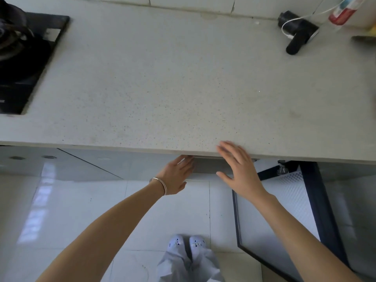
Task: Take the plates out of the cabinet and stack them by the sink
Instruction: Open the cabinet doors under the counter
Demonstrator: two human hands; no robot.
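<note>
No plates show in this view. A pale speckled countertop [173,82] fills the upper half, and its front edge hides the cabinet interior below. My left hand [177,176], with a thin bracelet at the wrist, reaches under that edge with its fingertips hidden beneath it. My right hand [238,169] is spread open, fingers apart, just in front of the counter edge and holding nothing. A cabinet door [274,220] with a dark frame and frosted panel stands swung open at the lower right.
A black gas hob [24,64] is set into the counter at the left. A black faucet [297,31] and a red and white bottle [343,11] sit at the back right. White floor tiles and my two white shoes [186,244] are below.
</note>
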